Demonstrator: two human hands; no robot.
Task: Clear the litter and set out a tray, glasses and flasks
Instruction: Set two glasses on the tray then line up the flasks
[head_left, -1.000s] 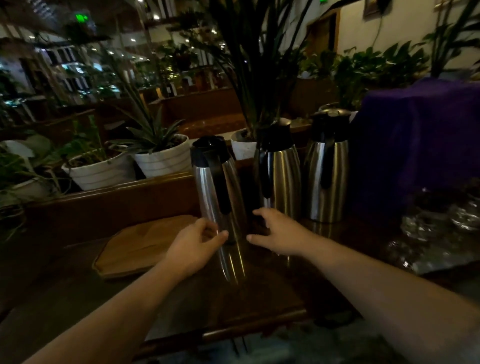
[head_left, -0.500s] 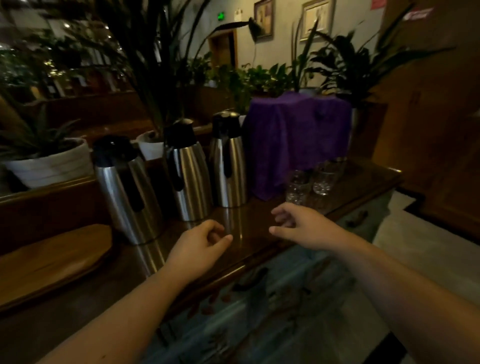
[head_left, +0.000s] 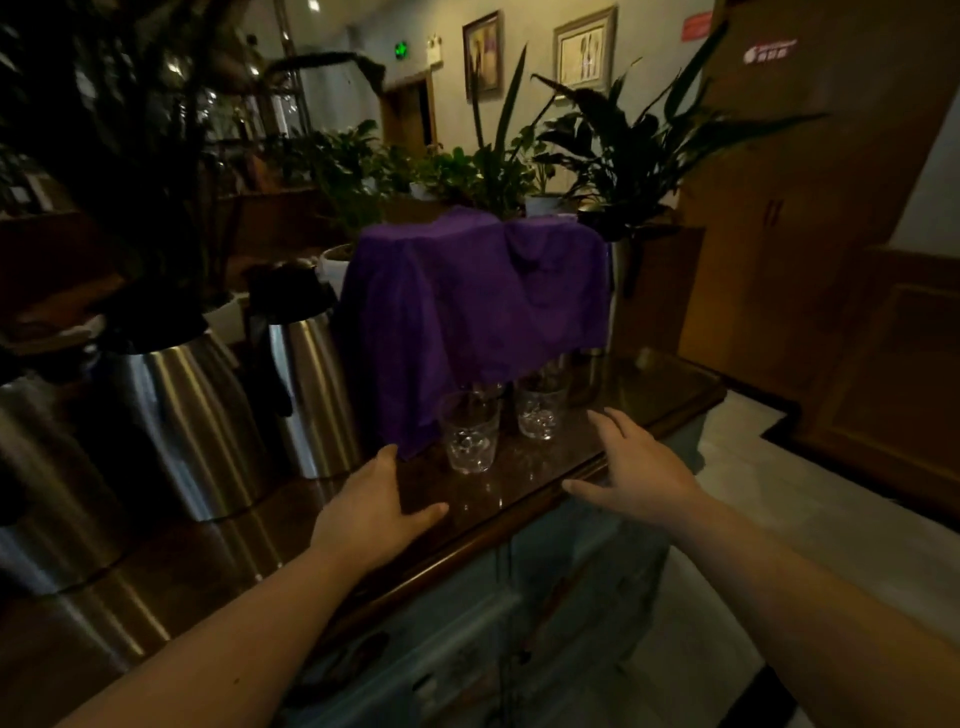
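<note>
From the head camera we see white lettering on the dark wooden panel (head_left: 769, 52) at upper right and a red notice (head_left: 696, 26) beside it, both too blurred for us to read; a green sign (head_left: 400, 50) glows over the doorway.

Compared with half a second ago, the view has swung right and closer: the purple cloth (head_left: 467, 312) now fills the centre, the wooden tray has left the frame, and only part of the leftmost flask (head_left: 41, 493) shows.

Our left hand (head_left: 374, 512) and right hand (head_left: 639, 467) hover over the counter (head_left: 649, 400) with fingers spread wide, holding nothing. Between them stand the near glass (head_left: 469, 436) and far glass (head_left: 540, 410), just under the cloth's edge. The middle flask (head_left: 187, 415) and right flask (head_left: 306, 389) stand to the left.
</note>
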